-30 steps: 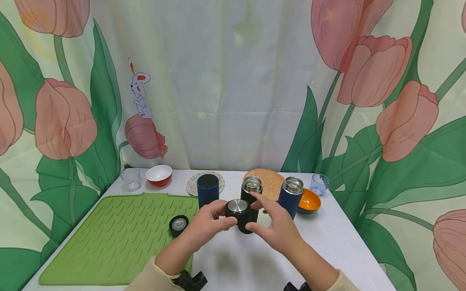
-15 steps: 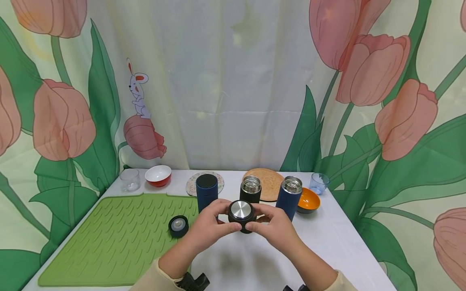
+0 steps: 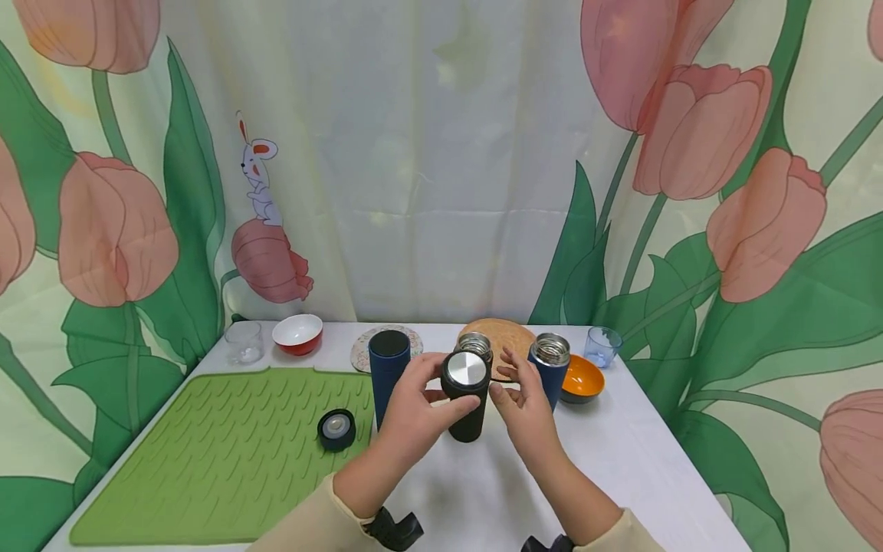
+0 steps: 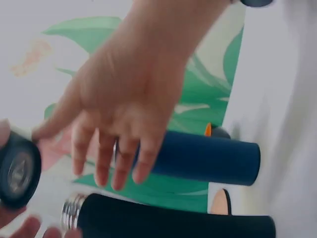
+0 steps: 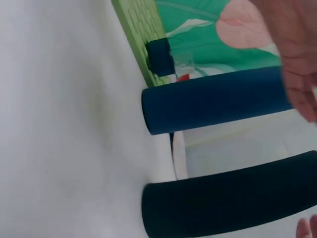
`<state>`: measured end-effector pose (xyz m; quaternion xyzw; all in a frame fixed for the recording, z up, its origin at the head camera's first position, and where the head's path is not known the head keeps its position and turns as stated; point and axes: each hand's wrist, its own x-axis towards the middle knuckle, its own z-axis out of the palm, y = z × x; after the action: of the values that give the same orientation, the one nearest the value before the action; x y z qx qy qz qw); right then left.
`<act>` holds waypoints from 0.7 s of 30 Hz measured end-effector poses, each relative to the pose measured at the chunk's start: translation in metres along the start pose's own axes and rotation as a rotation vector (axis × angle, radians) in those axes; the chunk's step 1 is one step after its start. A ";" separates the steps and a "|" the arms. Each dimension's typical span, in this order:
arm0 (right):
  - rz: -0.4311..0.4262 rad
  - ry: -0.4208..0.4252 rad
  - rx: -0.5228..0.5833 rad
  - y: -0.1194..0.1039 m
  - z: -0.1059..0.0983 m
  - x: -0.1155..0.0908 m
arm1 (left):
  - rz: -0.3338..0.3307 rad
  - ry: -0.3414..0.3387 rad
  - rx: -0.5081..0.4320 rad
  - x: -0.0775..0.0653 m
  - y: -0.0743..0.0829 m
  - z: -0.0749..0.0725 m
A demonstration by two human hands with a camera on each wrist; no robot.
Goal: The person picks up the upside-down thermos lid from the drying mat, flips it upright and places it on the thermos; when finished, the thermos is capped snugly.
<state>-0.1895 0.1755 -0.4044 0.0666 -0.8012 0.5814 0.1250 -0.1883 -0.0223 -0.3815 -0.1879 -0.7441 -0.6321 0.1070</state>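
My left hand (image 3: 422, 406) pinches a black screw lid (image 3: 466, 369) with a silver disc on top, close over the mouth of a black thermos bottle (image 3: 470, 420). The lid's underside faces the camera in the left wrist view, tilted beside the bottle's bare steel neck (image 4: 73, 210). My right hand (image 3: 526, 410) is at the lid's right side, its fingers loosely extended and the thumb tip right at the rim. On the left stands a blue thermos (image 3: 388, 376) with a black top; on the right, a blue thermos (image 3: 552, 376) shows an uncovered steel mouth.
Another black lid (image 3: 336, 429) lies underside up on the green mat (image 3: 228, 460). Along the back are a clear glass (image 3: 244, 343), a red and white bowl (image 3: 298, 335), a patterned round mat (image 3: 362, 353), a wooden round board (image 3: 513, 341), an orange bowl (image 3: 583, 379) and a bluish glass (image 3: 602, 347).
The lid has moved right and up toward the black bottle's mouth. Half a second ago both hands held it; now the left holds it and the right hand's fingers have spread away.
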 end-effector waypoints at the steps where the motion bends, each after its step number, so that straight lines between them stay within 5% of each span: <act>1: 0.008 0.018 -0.001 0.002 0.002 0.002 | 0.019 0.033 0.010 0.003 0.001 0.004; 5: 0.053 0.077 0.000 0.012 0.010 0.016 | 0.069 0.127 0.042 0.021 0.003 0.019; 9: 0.097 0.063 -0.007 0.021 0.019 0.029 | 0.049 0.158 0.073 0.043 -0.005 0.029; 18: 0.135 0.033 -0.007 0.033 0.032 0.036 | -0.118 0.097 0.048 0.064 -0.037 0.035; 21: 0.124 0.042 -0.044 0.032 0.033 0.038 | -0.118 0.064 0.024 0.064 -0.042 0.033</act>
<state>-0.2382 0.1557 -0.4327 0.0020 -0.8136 0.5715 0.1071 -0.2613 0.0136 -0.3998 -0.1222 -0.7575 -0.6341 0.0955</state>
